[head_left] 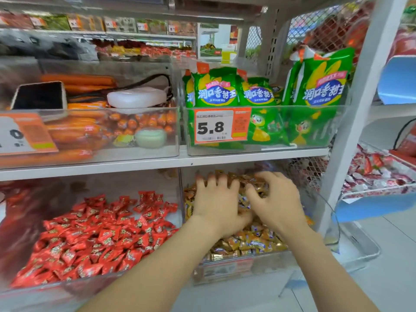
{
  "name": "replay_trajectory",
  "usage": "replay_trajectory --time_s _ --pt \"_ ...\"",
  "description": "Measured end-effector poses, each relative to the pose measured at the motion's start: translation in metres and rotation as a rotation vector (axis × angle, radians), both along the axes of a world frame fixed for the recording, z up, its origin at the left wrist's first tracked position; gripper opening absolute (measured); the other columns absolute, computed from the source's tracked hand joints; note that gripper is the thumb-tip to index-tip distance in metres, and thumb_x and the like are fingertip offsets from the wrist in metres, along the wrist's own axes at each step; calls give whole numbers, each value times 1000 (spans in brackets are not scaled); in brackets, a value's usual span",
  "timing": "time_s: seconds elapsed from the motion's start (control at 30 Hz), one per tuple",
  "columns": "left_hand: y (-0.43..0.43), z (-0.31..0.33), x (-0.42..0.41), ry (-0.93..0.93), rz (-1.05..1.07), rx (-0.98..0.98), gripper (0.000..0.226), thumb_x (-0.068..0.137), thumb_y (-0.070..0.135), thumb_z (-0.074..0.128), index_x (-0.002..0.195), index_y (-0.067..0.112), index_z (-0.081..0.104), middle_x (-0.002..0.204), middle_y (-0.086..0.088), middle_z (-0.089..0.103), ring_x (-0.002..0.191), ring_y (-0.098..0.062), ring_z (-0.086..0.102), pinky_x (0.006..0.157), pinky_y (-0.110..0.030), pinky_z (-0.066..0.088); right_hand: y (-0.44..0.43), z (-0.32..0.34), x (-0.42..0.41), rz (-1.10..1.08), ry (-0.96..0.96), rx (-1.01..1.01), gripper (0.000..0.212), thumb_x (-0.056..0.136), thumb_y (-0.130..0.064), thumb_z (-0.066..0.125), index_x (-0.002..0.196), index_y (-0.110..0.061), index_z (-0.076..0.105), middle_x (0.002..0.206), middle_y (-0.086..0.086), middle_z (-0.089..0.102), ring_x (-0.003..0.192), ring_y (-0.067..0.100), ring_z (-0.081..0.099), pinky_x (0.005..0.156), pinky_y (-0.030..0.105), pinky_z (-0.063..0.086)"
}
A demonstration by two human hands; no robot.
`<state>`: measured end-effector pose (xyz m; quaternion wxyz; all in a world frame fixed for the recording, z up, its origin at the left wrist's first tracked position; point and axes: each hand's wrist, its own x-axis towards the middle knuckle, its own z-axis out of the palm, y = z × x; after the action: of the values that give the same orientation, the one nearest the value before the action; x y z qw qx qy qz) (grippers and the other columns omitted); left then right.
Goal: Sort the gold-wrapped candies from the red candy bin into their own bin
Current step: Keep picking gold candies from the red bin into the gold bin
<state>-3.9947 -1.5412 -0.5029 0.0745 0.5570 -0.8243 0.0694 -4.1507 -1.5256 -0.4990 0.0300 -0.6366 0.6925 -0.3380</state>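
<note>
**Shop shelving, both hands down in the gold bin**

Store racks fill the view, white shelves carrying clear plastic bins. Take the gold candy bin (225,269) on the lower shelf as the marker: the gold-wrapped candies (247,242) lie heaped inside it. The red candy bin (90,287) stands just to its left behind a clear divider, packed with red candies (101,233). Green snack bags (225,91) sit in the bin directly above it.

Both arms reach forward and slightly upward into the gold candy bin, forearms bare, wrists near its front wall. The left hand (216,206) lies palm-down on the heap with its fingers spread and fairly straight, gripping nothing that shows. The right hand (276,203) is just beside it, knuckles raised and fingers bent down into the wrappers. Whether it pinches a candy or only rakes the pile I cannot tell, as the fingertips are buried.

The step looks like delivering or levelling candies here. To do it well, let any carried pieces fall near the back of the heap, away from the low front wall, and press lightly — the loose wrappers will slide and could spill over the edge. Then go back left of this bin and comb the red pile from the top, since no gold wrapper shows among the red from this angle and stray ones may lie underneath.
</note>
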Motion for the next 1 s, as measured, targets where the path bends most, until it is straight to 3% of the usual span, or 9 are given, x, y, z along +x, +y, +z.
replay_trajectory --time_s 0.07,0.17,0.27,0.37,0.47,0.67,0.77,0.9,1.0 --pt "19 8 25 88 -113 -201 54 91 65 42 118 22 61 114 -6 65 113 -34 56 98 -52 39 9 11 19 69 -102 -92 29 91 -35 62 113 -25 79 110 -2 74 103 16 67 90 23 44" --pt "44 11 82 194 -158 -344 27 94 46 47 95 23 60 90 1 58 94 -27 53 78 -45 44 30 25 59 178 -205 -145 18 91 -20 67 101 -28 79 92 -14 75 84 -3 65 73 4 39" --pt "61 1 159 234 47 -284 22 91 46 48 90 25 56 88 4 52 89 -26 52 76 -45 48 45 25 107 422 -179 -96 21 88 -13 71 98 -30 79 87 -19 74 84 -3 66 74 6 45" --pt "76 -4 221 47 451 -57 53 89 67 40 115 24 58 114 -5 56 106 -35 55 87 -47 51 43 15 152 748 43 -29 25 86 -15 71 105 -30 77 97 -14 73 89 2 65 85 16 48" --pt "88 -7 250 -20 684 337 99 82 93 32 152 24 34 155 -14 35 140 -43 35 108 -56 39 32 -5 185 872 240 219 34 89 -29 73 122 -34 71 116 -9 68 111 11 62 100 27 48" --pt "77 -8 276 210 631 675 135 61 106 44 166 33 3 172 -15 -1 155 -50 -5 123 -63 21 -7 -27 218 815 484 724 103 79 -48 88 163 -38 29 165 -3 40 150 23 40 121 39 38" --pt "67 -12 284 261 555 752 143 53 103 60 165 40 -4 174 -13 -10 156 -51 -6 125 -62 17 -30 -39 238 748 606 825 127 61 -57 91 162 -47 15 165 7 32 148 33 40 119 47 40" --pt "58 -23 288 259 502 738 145 46 97 71 160 50 -5 173 -5 -9 156 -51 -1 124 -65 21 -50 -55 252 640 580 632 87 65 -43 86 142 -38 47 137 11 58 122 37 62 99 44 57" --pt "50 -29 294 233 471 706 140 46 90 75 159 50 3 170 -1 4 154 -51 9 121 -66 27 -60 -51 250 536 522 478 53 79 -22 74 131 -26 62 131 9 66 122 35 65 99 44 57"
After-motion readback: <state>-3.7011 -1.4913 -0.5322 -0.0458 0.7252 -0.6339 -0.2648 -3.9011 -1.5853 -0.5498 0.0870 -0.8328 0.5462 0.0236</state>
